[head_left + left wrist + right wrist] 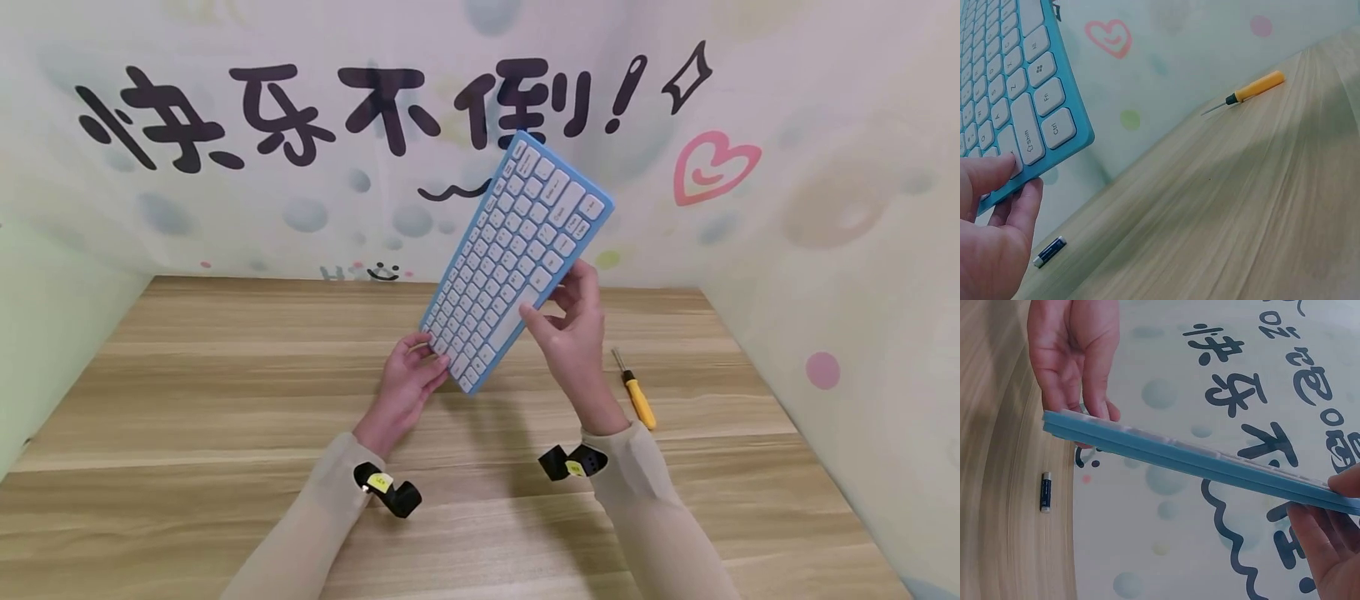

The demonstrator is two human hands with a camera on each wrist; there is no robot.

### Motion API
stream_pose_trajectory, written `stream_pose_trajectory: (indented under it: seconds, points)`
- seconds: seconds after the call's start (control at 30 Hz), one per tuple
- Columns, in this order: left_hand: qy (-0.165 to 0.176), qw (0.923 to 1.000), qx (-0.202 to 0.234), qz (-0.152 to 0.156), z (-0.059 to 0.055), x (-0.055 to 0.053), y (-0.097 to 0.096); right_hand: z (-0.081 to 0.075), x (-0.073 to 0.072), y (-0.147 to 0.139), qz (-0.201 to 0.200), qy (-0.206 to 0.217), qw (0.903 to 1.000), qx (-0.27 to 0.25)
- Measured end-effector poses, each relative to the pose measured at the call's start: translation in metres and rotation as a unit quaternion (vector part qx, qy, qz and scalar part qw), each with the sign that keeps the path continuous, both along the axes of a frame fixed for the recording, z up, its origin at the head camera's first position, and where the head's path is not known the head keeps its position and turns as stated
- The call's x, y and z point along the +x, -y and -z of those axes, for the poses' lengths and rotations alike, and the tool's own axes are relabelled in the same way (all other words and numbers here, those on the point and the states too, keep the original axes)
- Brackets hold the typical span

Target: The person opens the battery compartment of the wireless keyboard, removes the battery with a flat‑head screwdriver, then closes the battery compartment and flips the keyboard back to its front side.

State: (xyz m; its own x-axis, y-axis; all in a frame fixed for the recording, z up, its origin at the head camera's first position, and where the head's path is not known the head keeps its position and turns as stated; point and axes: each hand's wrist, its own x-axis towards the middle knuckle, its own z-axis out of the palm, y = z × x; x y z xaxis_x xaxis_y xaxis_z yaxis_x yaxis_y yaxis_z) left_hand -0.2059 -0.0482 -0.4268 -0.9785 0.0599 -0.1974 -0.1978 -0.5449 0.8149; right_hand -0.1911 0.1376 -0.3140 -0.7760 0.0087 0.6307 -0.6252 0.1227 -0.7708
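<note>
A blue keyboard with white keys is held up tilted above the table, its keys toward the head camera. My left hand pinches its lower left corner, thumb over the keys near Shift and fingers behind, as the left wrist view shows. Along the spacebar edge, my right hand grips the keyboard with the thumb on the front and fingers behind. In the right wrist view the keyboard appears edge-on between the left hand and the right hand.
A screwdriver with a yellow handle lies on the wooden table, right of my right hand. Near the table's back edge lies a small dark battery, hidden behind the keyboard in the head view. A printed cloth hangs behind.
</note>
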Motion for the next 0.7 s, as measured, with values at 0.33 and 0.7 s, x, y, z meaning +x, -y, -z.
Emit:
stream_pose_trajectory:
  seconds: [0.33,0.7]
  points:
    - [-0.001,0.9996,-0.028,0.010,0.002,0.001,0.011,-0.007,-0.002,-0.007,-0.020,-0.019,0.9986,-0.046]
    - [-0.017,0.9966,-0.079,0.008,0.003,0.001,0.025,-0.007,-0.002,-0.014,-0.019,-0.011,0.9958,-0.089]
